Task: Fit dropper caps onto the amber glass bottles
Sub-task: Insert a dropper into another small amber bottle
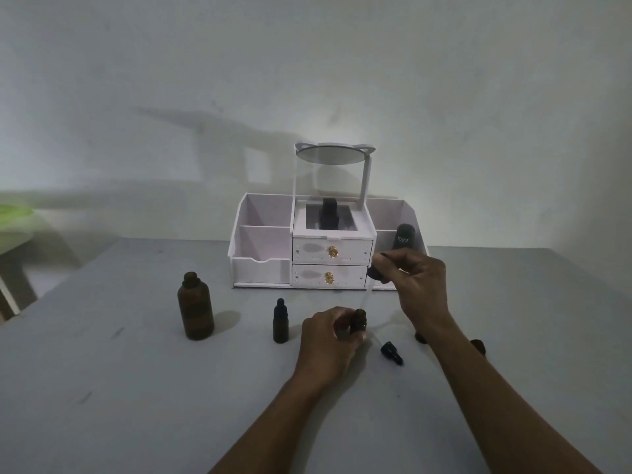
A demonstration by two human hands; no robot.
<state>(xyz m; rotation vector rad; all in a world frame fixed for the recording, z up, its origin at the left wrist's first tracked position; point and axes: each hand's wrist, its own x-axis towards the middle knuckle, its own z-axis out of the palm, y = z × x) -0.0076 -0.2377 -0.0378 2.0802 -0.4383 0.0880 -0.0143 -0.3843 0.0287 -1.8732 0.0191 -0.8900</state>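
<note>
Left hand: curled round a small open-necked amber glass bottle, holding it upright on the grey table.
Right hand: raised above and beyond the left, fingertips pinching a black rubber-bulbed dropper cap.
Clear glass pipette: faint; it slants down from the pinched cap towards the held bottle's neck. I cannot tell whether its tip is inside the mouth.
Step in hand: judged to be threading the pipette into the held bottle before the cap is seated.
Next move calls for: bringing the pipette upright over the mouth, lowering it until the collar meets the neck, then twisting it on while the left hand steadies the glass.
Loose black dropper cap: lying on its side just right of the left hand, under the right forearm.
Small amber bottle with black dropper fitted: upright just left of the left hand; counts as done.
Large amber glass bottle without cap: upright, well left of both hands.
Two dark bottles: either side of the right forearm, mostly hidden; cap state cannot be told.
White plastic drawer organiser with round mirror: beyond both hands.
Black tube marked Kahf: standing in the organiser, just behind the right hand.
</note>
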